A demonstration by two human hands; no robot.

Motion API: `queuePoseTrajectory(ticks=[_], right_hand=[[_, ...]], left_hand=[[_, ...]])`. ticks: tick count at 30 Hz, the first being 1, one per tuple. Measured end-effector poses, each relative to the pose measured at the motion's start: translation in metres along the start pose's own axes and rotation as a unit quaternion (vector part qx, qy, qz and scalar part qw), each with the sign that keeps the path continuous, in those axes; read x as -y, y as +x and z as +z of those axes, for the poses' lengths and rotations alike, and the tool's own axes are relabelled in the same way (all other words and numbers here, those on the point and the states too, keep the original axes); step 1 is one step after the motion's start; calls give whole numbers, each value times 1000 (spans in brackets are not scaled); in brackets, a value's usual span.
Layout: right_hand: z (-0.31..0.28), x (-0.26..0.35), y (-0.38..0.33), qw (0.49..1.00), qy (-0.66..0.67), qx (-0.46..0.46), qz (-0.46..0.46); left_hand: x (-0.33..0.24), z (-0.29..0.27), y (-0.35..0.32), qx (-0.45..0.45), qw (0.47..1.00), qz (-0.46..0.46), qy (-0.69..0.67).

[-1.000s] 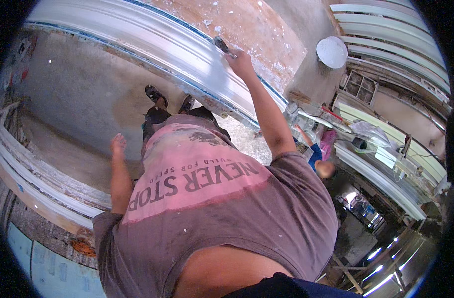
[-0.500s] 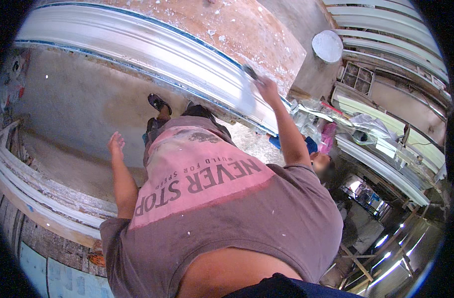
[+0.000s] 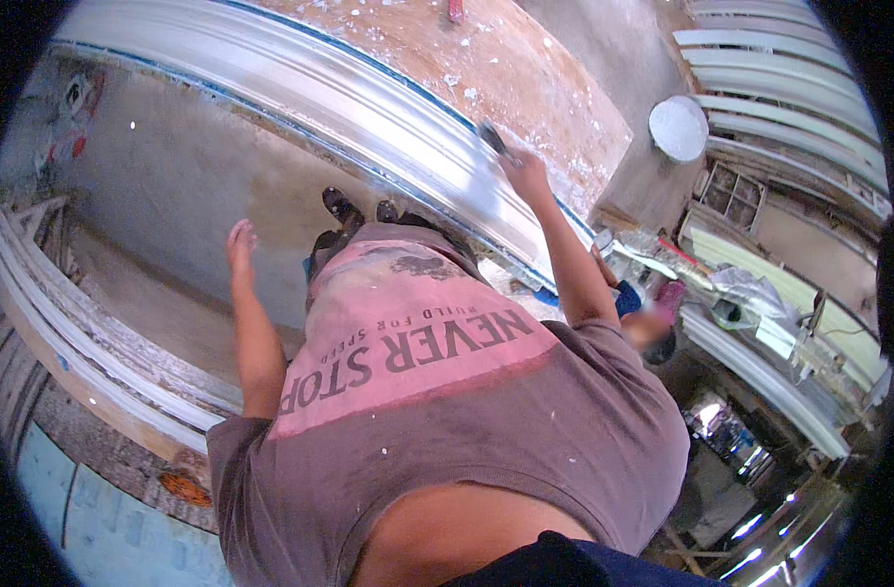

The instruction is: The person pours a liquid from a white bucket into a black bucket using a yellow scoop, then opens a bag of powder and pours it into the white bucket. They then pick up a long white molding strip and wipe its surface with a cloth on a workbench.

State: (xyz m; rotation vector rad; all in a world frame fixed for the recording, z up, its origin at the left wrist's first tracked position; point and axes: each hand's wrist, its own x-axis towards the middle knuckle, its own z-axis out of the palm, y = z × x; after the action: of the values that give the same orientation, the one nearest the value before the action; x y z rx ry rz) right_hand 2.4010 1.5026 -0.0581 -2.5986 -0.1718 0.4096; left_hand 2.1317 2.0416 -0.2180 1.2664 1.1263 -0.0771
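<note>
My right hand [image 3: 528, 179] is closed round a small, dark, flat-ended tool [image 3: 494, 140], held at the far blue edge of a long white ridged moulding [image 3: 368, 117]. Whether the tool is a brush or a scraper I cannot make out. The moulding runs slantwise from the upper left towards the right, with blue strips along both sides. Away from it, my left hand [image 3: 240, 244] hangs in the air over the grey floor, its fingers stretched out and holding nothing.
Beyond the moulding lies a brown board [image 3: 525, 68] spattered with white bits. A white round bucket [image 3: 679, 128] stands at the far right, near racked white strips [image 3: 779, 73]. Another person [image 3: 647, 328] is close by on the right. Long white lengths [image 3: 104, 342] lie at left.
The view has shifted, so most things appear further right and lower. My right hand stays by the far edge with the tool. The other person's head and arm show more now.
</note>
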Motion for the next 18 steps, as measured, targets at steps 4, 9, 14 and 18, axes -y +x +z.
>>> queuePoseTrajectory(ticks=[4,9,14,18], right_hand=[[-12,-28,-9,999,-14,30,18],[11,41,38,998,-21,50,-28],[-18,29,-22,992,-20,59,-106],[-47,-45,-141,985,-43,125,-114]], left_hand=[[65,-20,-15,-65,988,-93,-108],[131,-7,-55,-38,975,-167,-139],[161,-8,-71,58,987,-150,4],[163,-10,-61,62,988,-143,9]])
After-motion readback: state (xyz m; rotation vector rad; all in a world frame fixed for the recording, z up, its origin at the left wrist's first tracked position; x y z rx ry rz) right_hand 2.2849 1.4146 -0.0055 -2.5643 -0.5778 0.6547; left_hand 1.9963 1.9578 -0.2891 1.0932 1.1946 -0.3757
